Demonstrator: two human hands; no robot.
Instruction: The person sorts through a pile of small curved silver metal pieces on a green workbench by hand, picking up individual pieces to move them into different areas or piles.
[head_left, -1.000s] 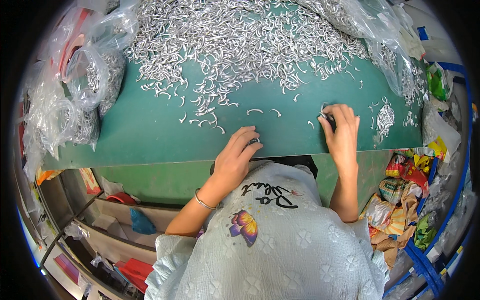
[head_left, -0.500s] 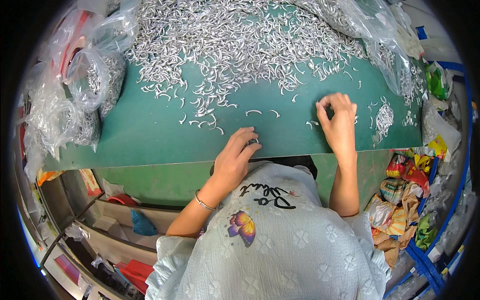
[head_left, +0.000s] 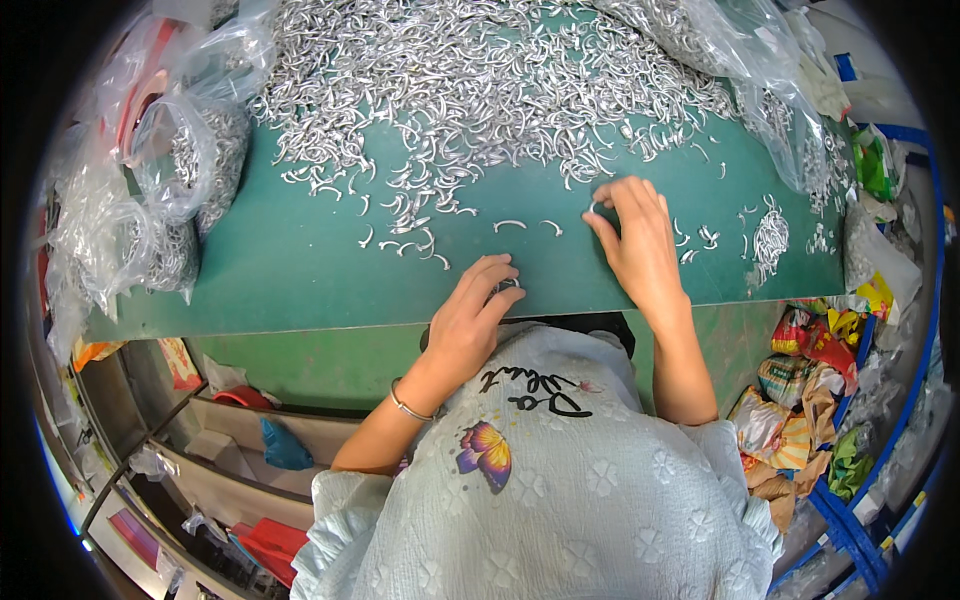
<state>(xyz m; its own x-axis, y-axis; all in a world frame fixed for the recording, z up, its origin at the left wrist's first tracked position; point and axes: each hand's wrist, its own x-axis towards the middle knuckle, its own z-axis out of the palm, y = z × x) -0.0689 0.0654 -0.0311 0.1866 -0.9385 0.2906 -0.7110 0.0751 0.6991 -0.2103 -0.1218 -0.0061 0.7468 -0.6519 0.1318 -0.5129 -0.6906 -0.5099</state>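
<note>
A broad heap of small curved silver metal pieces covers the far part of the green table. My right hand is above the table, right of centre, its thumb and index finger pinched on a curved silver piece. Close to the table's near edge rests my left hand, fingers curled around silver pieces that show only in part. Two single curved pieces lie just beyond it. Several loose pieces lie to the right of my right hand.
Clear plastic bags filled with silver pieces stand on the left. Another plastic bag lies at the far right. A small pile of thinner silver bits sits near the right end. Colourful packets fill a blue-framed rack beside the table.
My right hand has moved left and slightly toward the heap, now with a curved piece at its fingertips. The loose pieces right of it have come into view. My left hand stays put.
</note>
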